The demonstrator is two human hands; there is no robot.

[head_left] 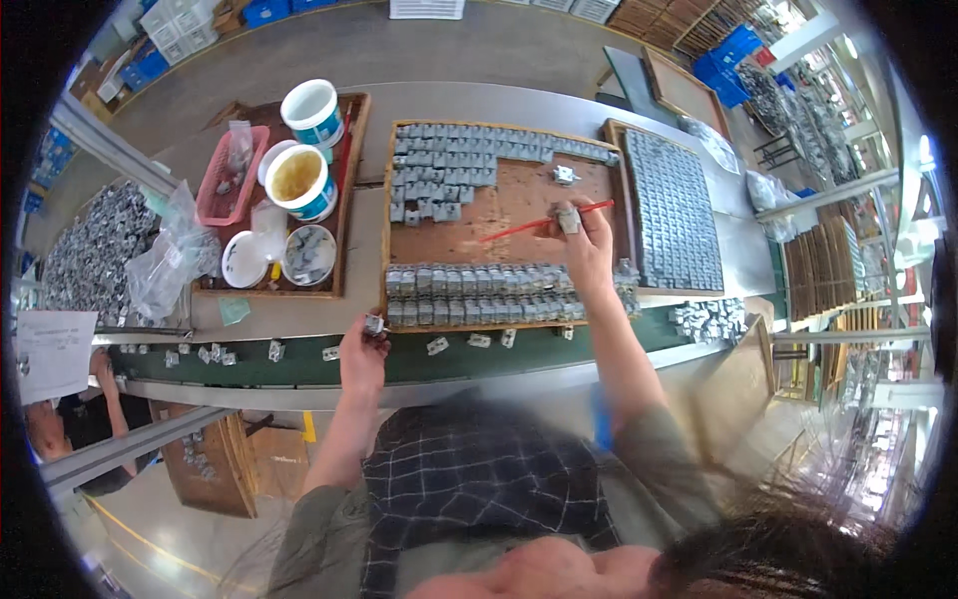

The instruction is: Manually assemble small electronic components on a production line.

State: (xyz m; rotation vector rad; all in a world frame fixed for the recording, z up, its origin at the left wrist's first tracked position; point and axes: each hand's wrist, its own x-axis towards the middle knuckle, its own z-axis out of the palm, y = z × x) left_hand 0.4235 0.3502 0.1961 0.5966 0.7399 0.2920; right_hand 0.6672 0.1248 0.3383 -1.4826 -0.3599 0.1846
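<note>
1. In the side tray (354, 180), a pink basket (222, 220) is along the left edge. Near the far right corner stand a white tub (309, 100) and a paste tub (317, 205) with yellow content.
2. A full tray (617, 140) stands beside the right edge of the work tray (529, 190).
3. Along its near edge is a green belt (299, 374) with scattered parts (437, 345).
4. The right forearm (621, 349) hides some blocks near the near right corner.
5. The right hand (591, 248) grips a pale block (568, 220) and a red stick (519, 231) above the work tray's right half.
6. The left hand (362, 359) pinches a grey block (373, 323) at the near left corner.
7. Both blocks look small and boxy; finer details I cannot tell.
</note>
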